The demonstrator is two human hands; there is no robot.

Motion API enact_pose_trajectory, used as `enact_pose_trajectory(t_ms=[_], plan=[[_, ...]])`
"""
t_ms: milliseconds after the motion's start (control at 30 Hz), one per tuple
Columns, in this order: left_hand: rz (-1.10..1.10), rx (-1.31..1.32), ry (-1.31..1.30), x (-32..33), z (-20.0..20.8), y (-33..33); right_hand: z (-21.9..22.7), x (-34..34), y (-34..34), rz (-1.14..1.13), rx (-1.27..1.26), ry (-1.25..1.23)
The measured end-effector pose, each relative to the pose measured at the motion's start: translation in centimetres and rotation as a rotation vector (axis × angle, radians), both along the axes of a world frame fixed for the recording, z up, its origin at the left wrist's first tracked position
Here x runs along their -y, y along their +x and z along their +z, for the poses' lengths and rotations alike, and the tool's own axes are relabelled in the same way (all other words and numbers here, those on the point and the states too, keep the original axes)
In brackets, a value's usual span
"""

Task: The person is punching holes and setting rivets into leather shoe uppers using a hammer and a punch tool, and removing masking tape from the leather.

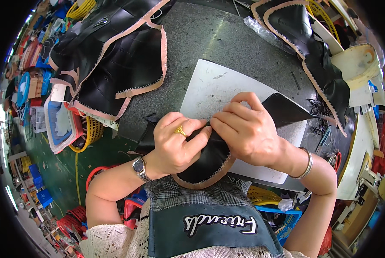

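Note:
Both hands pinch one black leather piece (207, 161) at its upper middle, their fingertips almost touching. A tan band with a zigzag edge runs around its curved lower end, which hangs near my apron. My left hand (175, 139), with a gold ring, has thumb and forefinger closed on the piece. Opposite it, my right hand (248, 131) grips the leather with curled fingers. One black flap (287, 109) of leather extends past my right hand over a white sheet (218, 81). Whatever lies right between the fingertips is hidden.
Black leather pieces with tan edging (132, 60) lie heaped at the table's far left. Similar pieces (327, 81) lie along the right edge. Black thread scraps (317, 107) and blue-handled snips (326, 135) rest on the grey tabletop (188, 38). A yellow basket (93, 131) stands left.

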State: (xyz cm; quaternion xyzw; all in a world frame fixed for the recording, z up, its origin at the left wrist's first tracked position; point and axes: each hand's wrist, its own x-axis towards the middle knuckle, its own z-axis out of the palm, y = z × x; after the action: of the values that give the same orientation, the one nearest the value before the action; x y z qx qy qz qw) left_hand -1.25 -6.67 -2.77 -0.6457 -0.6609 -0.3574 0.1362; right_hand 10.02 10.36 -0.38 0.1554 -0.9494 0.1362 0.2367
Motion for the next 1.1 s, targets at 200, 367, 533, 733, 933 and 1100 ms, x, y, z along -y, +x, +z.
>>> enact_pose_trajectory(t_ms=[200,367,533,733,933,1100], plan=[[-0.022,0.004,0.008,0.2,-0.3,0.2,-0.2,-0.3,-0.6,0.13,0.043,0.019],[0.018,0.031,-0.011,-0.1,0.0,0.0,-0.5,0.4,-0.4,-0.031,-0.02,-0.037],[0.027,0.036,-0.011,0.0,0.0,0.2,0.1,0.0,-0.9,0.047,-0.006,0.026],[0.065,0.102,-0.06,-0.1,0.4,-0.2,0.6,-0.9,-1.0,0.108,0.14,0.039],[0.017,0.916,-0.575,-0.3,3.5,-5.3,5.6,-2.0,-1.9,-0.307,0.003,0.132],[0.046,0.885,-0.857,-1.4,3.5,-7.2,2.7,-3.4,0.4,-0.11,-0.104,0.017]])
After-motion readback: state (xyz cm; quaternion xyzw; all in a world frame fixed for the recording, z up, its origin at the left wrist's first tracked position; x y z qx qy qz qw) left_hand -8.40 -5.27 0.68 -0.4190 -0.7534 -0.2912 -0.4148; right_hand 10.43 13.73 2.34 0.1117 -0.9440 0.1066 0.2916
